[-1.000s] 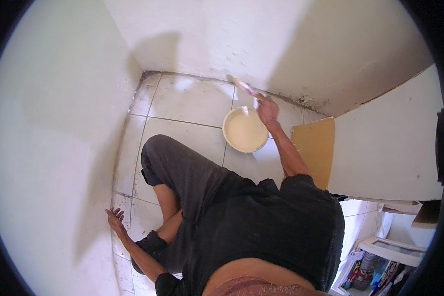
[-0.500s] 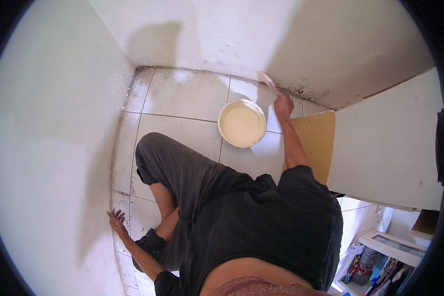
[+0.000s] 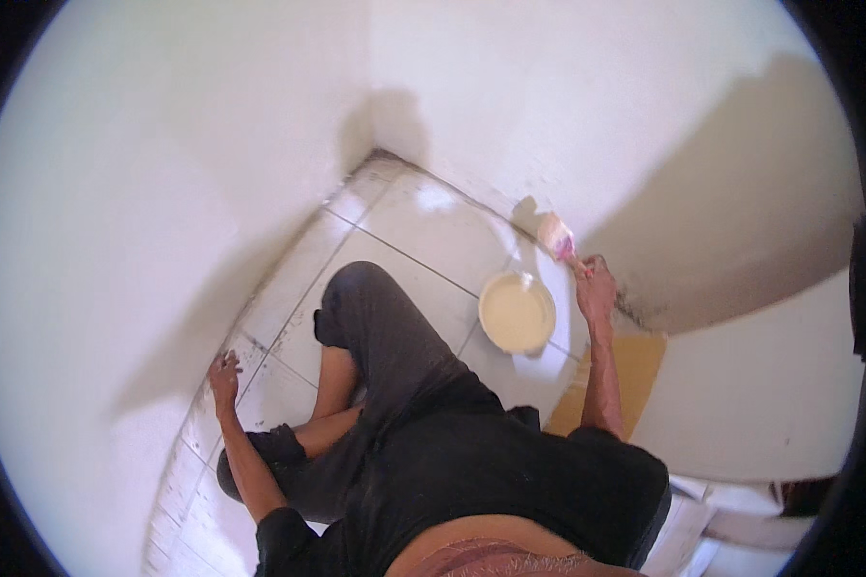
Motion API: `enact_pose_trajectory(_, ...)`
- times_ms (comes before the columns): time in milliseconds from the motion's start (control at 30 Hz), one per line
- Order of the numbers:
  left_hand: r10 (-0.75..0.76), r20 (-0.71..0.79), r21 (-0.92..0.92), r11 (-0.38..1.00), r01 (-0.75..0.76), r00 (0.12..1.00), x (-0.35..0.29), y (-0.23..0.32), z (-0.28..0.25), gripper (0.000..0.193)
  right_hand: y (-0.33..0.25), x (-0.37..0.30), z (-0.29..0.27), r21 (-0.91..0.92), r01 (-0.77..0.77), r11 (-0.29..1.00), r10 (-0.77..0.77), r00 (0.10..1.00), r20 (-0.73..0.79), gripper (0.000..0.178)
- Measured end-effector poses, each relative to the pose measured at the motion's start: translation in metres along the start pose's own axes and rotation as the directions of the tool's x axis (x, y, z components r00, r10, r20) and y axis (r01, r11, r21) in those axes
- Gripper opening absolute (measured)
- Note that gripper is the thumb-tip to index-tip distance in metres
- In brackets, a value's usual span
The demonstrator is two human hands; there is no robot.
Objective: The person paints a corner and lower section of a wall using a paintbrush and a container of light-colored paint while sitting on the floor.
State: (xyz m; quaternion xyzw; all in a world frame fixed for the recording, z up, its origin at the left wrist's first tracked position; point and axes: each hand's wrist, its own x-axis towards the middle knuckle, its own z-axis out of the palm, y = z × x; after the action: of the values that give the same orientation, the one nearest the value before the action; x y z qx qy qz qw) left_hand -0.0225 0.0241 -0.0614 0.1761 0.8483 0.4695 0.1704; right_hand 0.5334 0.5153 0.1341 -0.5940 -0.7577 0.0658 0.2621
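Observation:
My right hand (image 3: 597, 290) is closed round the handle of a paintbrush (image 3: 555, 233). Its pale, paint-coated bristles point up and left, in front of the far wall (image 3: 510, 115); I cannot tell if they touch it. Just left of that hand, a round tub of cream paint (image 3: 517, 313) stands on the tiled floor. Over by the left wall (image 3: 164, 192), my left hand (image 3: 223, 377) is raised beside my bent leg, its fingers loosely bent and apart, with nothing visible in it.
A brown board (image 3: 635, 370) stands close to my right forearm, against a large white panel (image 3: 741, 404). The two walls meet at a corner (image 3: 380, 152) with a dirty lower edge. My crossed legs (image 3: 385, 327) lie between the tub and the left wall.
The brush has come up from the foot of the far wall and turned so its bristles show broadside. My view has turned and shifted. My left hand's fingers are more bent.

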Motion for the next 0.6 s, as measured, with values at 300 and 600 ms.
enact_pose_trajectory(300, -0.031, -0.135, 0.155, 0.987, 0.052, 0.990, -0.020, 0.024, -0.011, 0.047, -0.101, 0.028, 0.024, 0.810, -0.320, 0.491, 0.182, 0.947, 0.264, 0.012)
enact_pose_trajectory(600, -0.030, -0.075, 0.208, 0.977, 0.045, 0.997, -0.007, 0.007, -0.010, 0.041, -0.032, -0.004, 0.047, 0.208, 0.171, 0.963, -0.181, 0.983, 0.029, 0.041)
